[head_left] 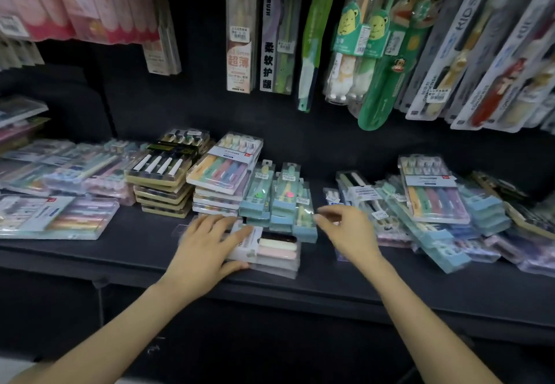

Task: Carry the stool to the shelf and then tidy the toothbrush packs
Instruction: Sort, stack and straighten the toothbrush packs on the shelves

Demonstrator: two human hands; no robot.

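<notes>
A low stack of clear toothbrush packs (276,251) with a dark, a cream and a pink handle lies near the front of the dark shelf (135,248). My left hand (207,245) rests flat on its left end, fingers straight, thumb against the front edge. My right hand (345,230) hovers just right of several small blue-based packs (279,200), fingers loosely curled near the edge of the rightmost one; whether it touches is unclear. Neat stacks of pastel packs (223,170) and black-and-gold packs (163,179) stand behind. The stool is not in view.
A jumbled heap of packs (435,212) covers the shelf's right side, and flat packs (57,215) lie at the left. Hanging toothbrush packs (375,41) dangle from hooks above the shelf. The shelf's front edge (300,293) runs below my hands.
</notes>
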